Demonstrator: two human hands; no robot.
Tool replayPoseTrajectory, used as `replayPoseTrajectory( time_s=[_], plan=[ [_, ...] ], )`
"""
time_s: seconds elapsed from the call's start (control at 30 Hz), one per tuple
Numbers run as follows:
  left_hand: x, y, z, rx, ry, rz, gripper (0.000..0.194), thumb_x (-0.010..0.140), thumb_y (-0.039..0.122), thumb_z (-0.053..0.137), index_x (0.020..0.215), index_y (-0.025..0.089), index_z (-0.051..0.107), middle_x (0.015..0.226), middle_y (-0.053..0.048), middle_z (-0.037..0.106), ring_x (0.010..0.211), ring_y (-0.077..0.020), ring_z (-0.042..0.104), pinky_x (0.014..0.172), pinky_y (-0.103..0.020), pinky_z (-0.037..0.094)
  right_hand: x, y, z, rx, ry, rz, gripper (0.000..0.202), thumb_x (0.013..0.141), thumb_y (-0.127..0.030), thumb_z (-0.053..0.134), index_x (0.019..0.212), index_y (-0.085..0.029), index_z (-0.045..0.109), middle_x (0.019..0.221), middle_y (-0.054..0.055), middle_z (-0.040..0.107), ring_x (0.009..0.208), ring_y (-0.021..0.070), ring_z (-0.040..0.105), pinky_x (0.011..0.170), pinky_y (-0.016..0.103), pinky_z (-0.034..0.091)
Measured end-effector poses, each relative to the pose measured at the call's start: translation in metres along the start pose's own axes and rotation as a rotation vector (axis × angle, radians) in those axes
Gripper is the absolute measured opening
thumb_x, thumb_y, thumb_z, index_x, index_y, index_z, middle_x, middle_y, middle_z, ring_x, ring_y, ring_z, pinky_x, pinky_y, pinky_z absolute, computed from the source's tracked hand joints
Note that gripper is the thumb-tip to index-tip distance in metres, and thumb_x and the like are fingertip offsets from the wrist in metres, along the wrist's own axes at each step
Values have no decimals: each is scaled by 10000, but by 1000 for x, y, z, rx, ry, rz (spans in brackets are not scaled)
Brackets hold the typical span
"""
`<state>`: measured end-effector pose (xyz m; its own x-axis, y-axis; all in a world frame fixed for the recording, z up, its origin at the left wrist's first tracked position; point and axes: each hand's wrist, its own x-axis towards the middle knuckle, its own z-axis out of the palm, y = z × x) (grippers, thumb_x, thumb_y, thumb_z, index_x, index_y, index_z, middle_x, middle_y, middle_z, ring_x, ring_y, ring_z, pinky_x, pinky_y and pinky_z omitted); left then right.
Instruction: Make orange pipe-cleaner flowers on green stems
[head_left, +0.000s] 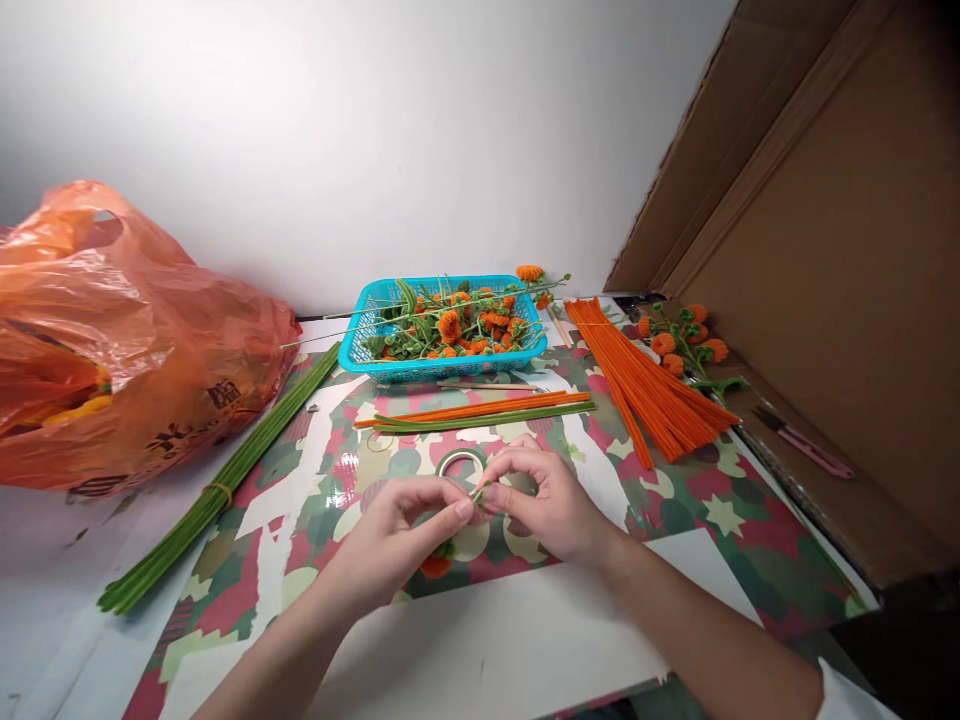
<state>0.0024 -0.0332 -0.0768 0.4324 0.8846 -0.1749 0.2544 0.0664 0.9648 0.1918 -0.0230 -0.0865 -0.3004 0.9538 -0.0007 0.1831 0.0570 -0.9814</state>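
Observation:
In front of me my two hands meet, fingertips almost touching, with a small piece of thin green stem (pixel 478 493) between them. My left hand (pixel 409 520) pinches one side of it between thumb and forefinger. On the other side, my right hand (pixel 544 497) is closed in a pinch, its fingers covering part of the stem. An orange flower (pixel 436 567) with some green shows just under my left hand; whether it joins the stem is hidden. Right behind my fingertips lies a roll of tape (pixel 459 457), partly covered.
A blue basket (pixel 442 370) holds orange flowers and green leaves. Orange pipe cleaners (pixel 652 385) fan out right; a green bundle (pixel 225 485) lies left by an orange plastic bag (pixel 150 350). A pink-handled cutter (pixel 814 450) rests near cardboard (pixel 832 290). White board (pixel 495 640) lies nearest me.

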Motion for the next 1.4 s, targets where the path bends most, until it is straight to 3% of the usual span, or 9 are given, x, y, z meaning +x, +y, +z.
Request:
replayPoseTrajectory(
  time_s=[0.17, 0.33, 0.47, 0.67, 0.87, 1.0, 1.17, 1.27, 1.4],
  plan=[
    [2, 2, 6, 648, 388, 485, 87, 789, 273, 691, 814, 197, 659, 839, -39, 715, 794, -201, 646, 730, -326, 484, 1, 0, 3, -144, 74, 6, 64, 788, -203, 655, 743, -242, 679, 794, 12, 621, 912, 204, 536, 877, 396, 405],
    [4, 0, 7, 846, 450, 653, 60, 845, 164, 609, 796, 187, 636, 802, -31, 711, 813, -193, 637, 745, -318, 466, 1, 1, 7, -146, 104, -2, 64, 793, -223, 657, 737, -249, 677, 779, 8, 639, 896, 202, 536, 822, 363, 422],
    [1, 1, 5, 719, 338, 491, 138, 890, 208, 543, 791, 198, 639, 809, -20, 704, 777, -172, 617, 740, -303, 460, 1, 1, 6, -201, 107, -95, 84, 798, -185, 667, 750, -253, 675, 766, -12, 667, 880, 190, 518, 860, 374, 382],
    [-5, 7, -4, 260, 8, -73, 285, 884, 421, 531, 771, 194, 663, 703, -6, 636, 630, -136, 545, 521, -219, 401, 0, 1, 0, -279, -32, -188, 108, 827, -162, 658, 759, -247, 661, 790, -29, 685, 900, 181, 517, 927, 416, 295],
    [-3, 4, -7, -285, -215, -217, 302, 802, 452, 642, 722, 161, 636, 759, -50, 665, 742, -162, 610, 667, -262, 480, 2, 2, -1, -156, -95, -240, 81, 829, -212, 660, 753, -238, 651, 783, 2, 668, 894, 193, 513, 849, 376, 373],
    [-2, 4, 4, -153, -4, -150, 292, 815, 469, 617, 787, 179, 644, 855, -67, 703, 800, -191, 647, 686, -293, 505, 4, 2, -2, -182, -4, -196, 115, 822, -186, 646, 717, -233, 640, 736, 0, 657, 850, 192, 513, 857, 384, 378],
    [-1, 3, 11, 523, 394, 256, 127, 793, 345, 659, 833, 225, 662, 862, -31, 719, 823, -219, 640, 791, -368, 462, 5, 5, 1, -199, 69, -129, 110, 798, -174, 632, 701, -225, 633, 740, 0, 654, 837, 188, 524, 838, 365, 389],
    [-1, 0, 10, 781, 484, 442, 61, 821, 246, 620, 774, 234, 657, 766, -4, 721, 769, -209, 640, 852, -400, 405, 5, 7, 3, -178, 81, -90, 99, 792, -196, 634, 698, -225, 638, 752, 6, 653, 849, 190, 525, 799, 335, 409],
    [0, -2, 10, 884, 509, 508, 105, 843, 182, 569, 793, 230, 648, 737, 5, 727, 759, -199, 649, 918, -421, 353, 5, 6, 6, -183, 103, -65, 84, 789, -200, 644, 710, -228, 653, 763, 9, 666, 863, 195, 534, 802, 338, 413]
  ],
)
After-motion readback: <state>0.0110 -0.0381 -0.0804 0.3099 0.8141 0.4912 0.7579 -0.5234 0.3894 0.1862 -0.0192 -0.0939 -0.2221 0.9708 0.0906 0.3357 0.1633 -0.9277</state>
